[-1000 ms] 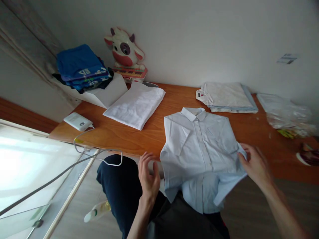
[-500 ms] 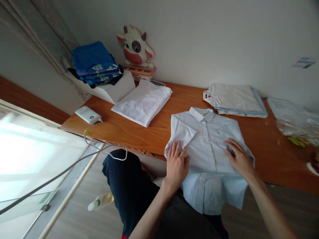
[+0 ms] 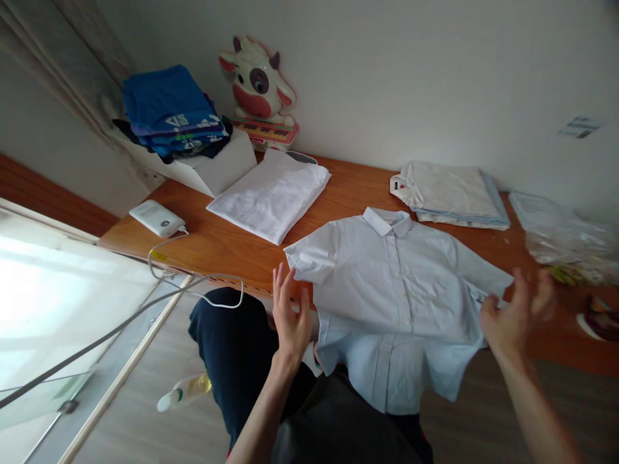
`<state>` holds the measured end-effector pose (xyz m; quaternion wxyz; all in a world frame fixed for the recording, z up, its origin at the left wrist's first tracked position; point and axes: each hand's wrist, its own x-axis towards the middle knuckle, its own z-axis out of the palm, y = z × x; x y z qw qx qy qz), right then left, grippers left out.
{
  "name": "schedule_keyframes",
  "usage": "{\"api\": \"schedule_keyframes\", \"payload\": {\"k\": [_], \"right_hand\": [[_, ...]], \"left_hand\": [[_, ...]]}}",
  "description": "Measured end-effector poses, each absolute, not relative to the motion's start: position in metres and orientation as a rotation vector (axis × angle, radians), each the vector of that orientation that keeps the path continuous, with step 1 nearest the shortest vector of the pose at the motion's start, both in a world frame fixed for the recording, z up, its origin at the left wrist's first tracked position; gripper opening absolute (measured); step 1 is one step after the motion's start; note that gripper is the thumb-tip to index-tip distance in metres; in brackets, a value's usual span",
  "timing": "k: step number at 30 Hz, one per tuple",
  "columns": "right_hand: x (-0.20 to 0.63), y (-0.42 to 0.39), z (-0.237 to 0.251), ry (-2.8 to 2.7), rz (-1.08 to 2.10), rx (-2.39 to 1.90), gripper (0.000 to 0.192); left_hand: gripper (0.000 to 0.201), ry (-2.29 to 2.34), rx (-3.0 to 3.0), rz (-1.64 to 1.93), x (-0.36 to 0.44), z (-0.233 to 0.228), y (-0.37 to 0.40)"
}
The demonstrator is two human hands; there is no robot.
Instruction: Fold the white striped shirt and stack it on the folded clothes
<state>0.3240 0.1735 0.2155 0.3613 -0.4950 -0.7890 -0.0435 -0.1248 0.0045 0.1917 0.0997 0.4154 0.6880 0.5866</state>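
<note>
1. Pale-blue short-sleeved cotton shirt lies face up on our orange wooden table, hem hanging over the near edge.
2. Our left hand and right hand hover released beside the sleeves, grasping nothing.
3. Smoothing sleeves flat before creasing should serve us best.

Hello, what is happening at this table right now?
A person sits at a wooden table with a light blue short-sleeved shirt lying front up, both sleeves spread out and the hem hanging over the near edge. Both hands are open and hold nothing: the left hand is beside the left sleeve, the right hand by the right sleeve, blurred. Farther back lie a folded white garment, a folded pale stack and a blue pile.
</note>
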Motion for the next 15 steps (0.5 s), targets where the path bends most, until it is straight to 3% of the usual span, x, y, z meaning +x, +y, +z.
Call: {"api": "schedule_keyframes", "payload": {"k": [2,5,8,11,14,15], "right_hand": [[0.283,0.165,0.222,-2.075,-0.077,-1.242,0.06],[0.21,0.168,0.227,-2.332,0.232,-1.061,0.044],[0.146,0.186,0.224,-2.499,0.409,-0.891,0.043],[0.104,0.21,0.21,-2.608,0.391,-0.851,0.05],[0.087,0.233,0.189,-2.697,0.194,-1.069,0.064],[0.086,0.241,0.182,-2.713,0.13,-1.151,0.069]], "left_hand": [[0.039,1.983,1.413,1.718,-0.117,0.195,0.004],[0.028,1.843,1.6,1.616,-0.09,0.184,-0.005],[0.014,1.704,1.532,1.568,-0.062,0.154,-0.026],[0.007,1.806,1.144,1.696,-0.048,0.12,-0.047],[0.05,1.935,0.773,1.625,-0.048,0.095,-0.055],[0.055,1.887,0.742,1.521,-0.05,0.089,-0.055]]}}
